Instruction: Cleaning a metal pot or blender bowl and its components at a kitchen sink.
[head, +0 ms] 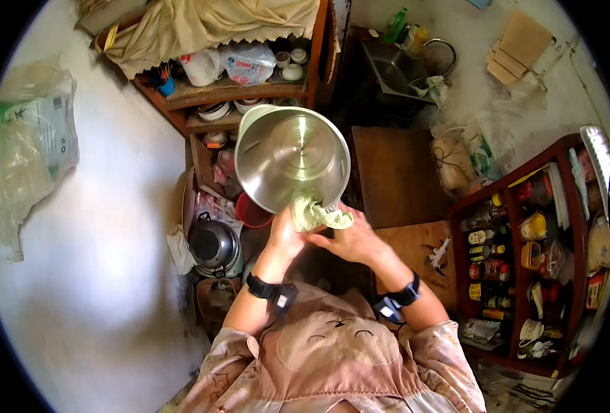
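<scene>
A stainless steel, kettle-like vessel [294, 160] is tipped so that its bright interior faces me. It has a pale rim with a spout at the upper left, and no lid on it. My left hand [285, 235] is at the near rim, gripping a crumpled light green cloth [309, 212], part of which lies over the rim. On the near right side of the vessel, my right hand [354, 236] grips it, its thumb pointing left under the cloth's loose end. The fingers of both hands are partly hidden behind the rim and cloth.
A wooden cupboard [237, 93] with crockery stands ahead. Beyond to the right is a metal sink [395, 64]. A brown board [400, 178] and a wooden surface with a white-handled tool [439, 255] lie right, beside a bottle-filled rack [514, 268]. A dark pot [213, 245] sits left.
</scene>
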The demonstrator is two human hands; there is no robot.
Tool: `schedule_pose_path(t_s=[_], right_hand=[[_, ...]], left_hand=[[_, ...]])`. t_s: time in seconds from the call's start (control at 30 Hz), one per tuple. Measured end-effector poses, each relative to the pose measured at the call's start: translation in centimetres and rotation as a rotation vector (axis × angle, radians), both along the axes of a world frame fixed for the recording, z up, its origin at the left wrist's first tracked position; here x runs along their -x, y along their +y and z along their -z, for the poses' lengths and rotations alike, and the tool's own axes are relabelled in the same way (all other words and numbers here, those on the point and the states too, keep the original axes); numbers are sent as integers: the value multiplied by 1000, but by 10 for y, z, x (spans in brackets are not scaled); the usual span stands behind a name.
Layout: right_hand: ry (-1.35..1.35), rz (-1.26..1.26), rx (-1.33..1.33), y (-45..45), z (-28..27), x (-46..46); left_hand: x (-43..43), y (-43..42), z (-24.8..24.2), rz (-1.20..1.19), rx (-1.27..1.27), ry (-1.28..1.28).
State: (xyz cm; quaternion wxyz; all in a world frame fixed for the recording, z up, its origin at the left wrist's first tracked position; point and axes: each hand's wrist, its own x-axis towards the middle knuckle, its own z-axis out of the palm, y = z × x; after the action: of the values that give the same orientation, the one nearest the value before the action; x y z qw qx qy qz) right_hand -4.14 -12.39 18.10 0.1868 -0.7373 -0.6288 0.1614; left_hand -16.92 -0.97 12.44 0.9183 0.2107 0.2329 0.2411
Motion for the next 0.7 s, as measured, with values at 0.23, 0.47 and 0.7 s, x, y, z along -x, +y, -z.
schedule_pose_path(t_s=[0.23, 0.47, 0.7], right_hand=[[388, 128, 255, -38, -80, -21], [-529, -233, -227, -17, -35, -10], [-545, -223, -141, -15, -16, -9]], left_hand=[[17, 12, 18, 46, -214, 322], [4, 6, 7, 133, -246, 384], [38, 15, -20, 192, -551, 383]])
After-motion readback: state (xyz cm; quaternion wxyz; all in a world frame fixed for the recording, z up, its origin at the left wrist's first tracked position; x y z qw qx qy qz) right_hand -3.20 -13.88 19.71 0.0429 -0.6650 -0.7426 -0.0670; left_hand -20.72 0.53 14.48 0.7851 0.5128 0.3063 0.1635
